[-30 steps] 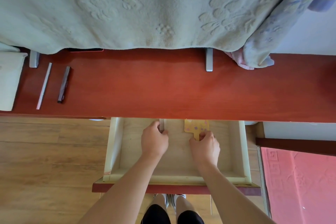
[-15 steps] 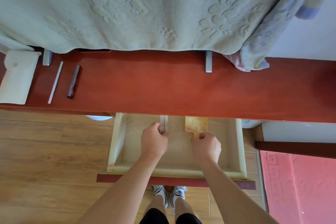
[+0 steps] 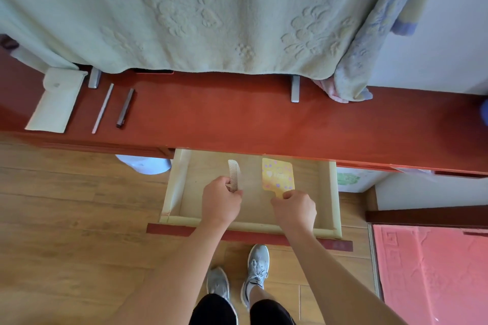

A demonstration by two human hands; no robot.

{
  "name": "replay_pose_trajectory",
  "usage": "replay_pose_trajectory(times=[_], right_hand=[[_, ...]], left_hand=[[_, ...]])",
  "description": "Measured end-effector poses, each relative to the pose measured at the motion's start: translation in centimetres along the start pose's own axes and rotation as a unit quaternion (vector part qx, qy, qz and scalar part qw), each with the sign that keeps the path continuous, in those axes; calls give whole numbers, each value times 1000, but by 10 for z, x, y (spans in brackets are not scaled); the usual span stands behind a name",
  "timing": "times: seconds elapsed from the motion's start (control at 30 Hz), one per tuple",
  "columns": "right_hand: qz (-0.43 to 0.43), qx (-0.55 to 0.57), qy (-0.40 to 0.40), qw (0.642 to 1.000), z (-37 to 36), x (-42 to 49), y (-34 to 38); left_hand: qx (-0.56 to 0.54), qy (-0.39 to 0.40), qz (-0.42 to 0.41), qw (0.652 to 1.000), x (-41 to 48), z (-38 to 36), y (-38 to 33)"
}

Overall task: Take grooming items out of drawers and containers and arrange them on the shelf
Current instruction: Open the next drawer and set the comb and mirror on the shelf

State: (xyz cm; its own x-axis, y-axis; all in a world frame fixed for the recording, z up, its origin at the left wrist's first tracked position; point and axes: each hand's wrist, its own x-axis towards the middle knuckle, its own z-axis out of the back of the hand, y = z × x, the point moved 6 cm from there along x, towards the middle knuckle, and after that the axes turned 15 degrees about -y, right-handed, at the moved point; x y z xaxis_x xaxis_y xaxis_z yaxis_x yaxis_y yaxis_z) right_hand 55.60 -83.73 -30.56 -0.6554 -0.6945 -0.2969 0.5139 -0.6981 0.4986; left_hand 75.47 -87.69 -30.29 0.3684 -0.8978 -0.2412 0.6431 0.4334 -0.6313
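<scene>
Both hands reach into the open drawer (image 3: pixel 332 192) below the red shelf (image 3: pixel 237 119). The left hand (image 3: pixel 220 202) has its fingers (image 3: pixel 224 181) curled tightly around the near end of a pale comb (image 3: pixel 234 174), whose far end points toward the back of the drawer. The right hand (image 3: pixel 294 210) pinches the short handle of a yellow paddle-shaped item (image 3: pixel 277 173) with purple dots, fingers closed on it; the comb and this item sit side by side, apart. Whether either is lifted off the drawer floor cannot be told. On the shelf's left end lie a pale pouch (image 3: pixel 56 101), a thin white stick (image 3: pixel 103 107) and a dark stick (image 3: pixel 125 107), side by side.
</scene>
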Motion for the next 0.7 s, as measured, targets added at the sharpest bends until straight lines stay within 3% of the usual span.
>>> replay_pose_trajectory(times=[0.7], right_hand=[[70, 84, -90, 990, 78, -106, 20]], left_hand=[[-86, -22, -75, 993, -59, 107, -9]])
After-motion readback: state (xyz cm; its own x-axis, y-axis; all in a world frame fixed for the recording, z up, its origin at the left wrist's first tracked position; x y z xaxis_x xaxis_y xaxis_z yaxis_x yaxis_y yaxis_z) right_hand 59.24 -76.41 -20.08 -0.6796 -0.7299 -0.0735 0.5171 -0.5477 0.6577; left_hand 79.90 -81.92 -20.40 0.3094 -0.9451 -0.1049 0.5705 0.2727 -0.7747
